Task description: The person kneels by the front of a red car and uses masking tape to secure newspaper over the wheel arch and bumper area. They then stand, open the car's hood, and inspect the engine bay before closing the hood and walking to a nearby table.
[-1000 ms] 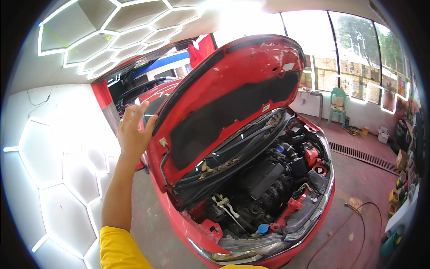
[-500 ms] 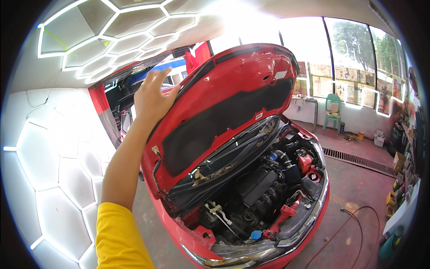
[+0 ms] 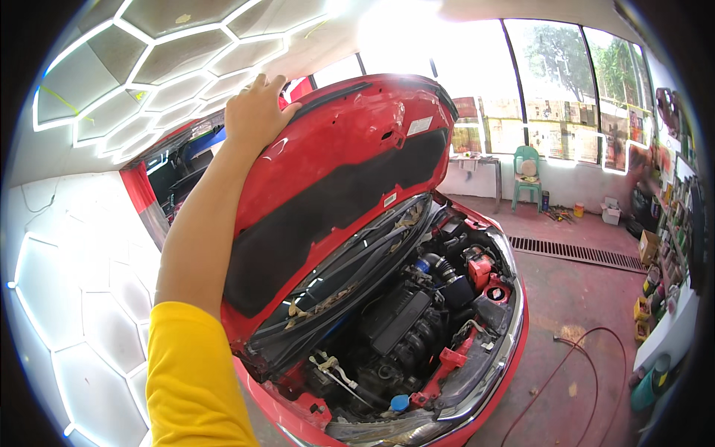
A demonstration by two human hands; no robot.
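Note:
A red car hood (image 3: pixel 335 130) stands raised and tilted, with black padding (image 3: pixel 328 216) on its underside. My left hand (image 3: pixel 255 113) reaches up to the hood's upper left edge. Its thumb lies by the inner side and its fingers curl over the rim, so it appears to hold the hood there; part of the fingers is hidden. Below lies the bare engine bay, with a black engine cover (image 3: pixel 398 320), a blue cap (image 3: pixel 400 403) at the front and a thin pale rod (image 3: pixel 344 381) on the left. My right hand is out of the picture.
Hexagonal light strips (image 3: pixel 97 313) cover the left wall and ceiling. A green chair (image 3: pixel 526 179) stands at the back. A floor grate (image 3: pixel 577 253) and a coiled red hose (image 3: pixel 588 350) lie right of the car. Crowded shelves (image 3: pixel 674 238) line the right wall.
My left hand has gone from spread fingers beside the hood's edge to fingers curled over it. The view has shifted, so the car sits further left; the hood looks raised slightly more.

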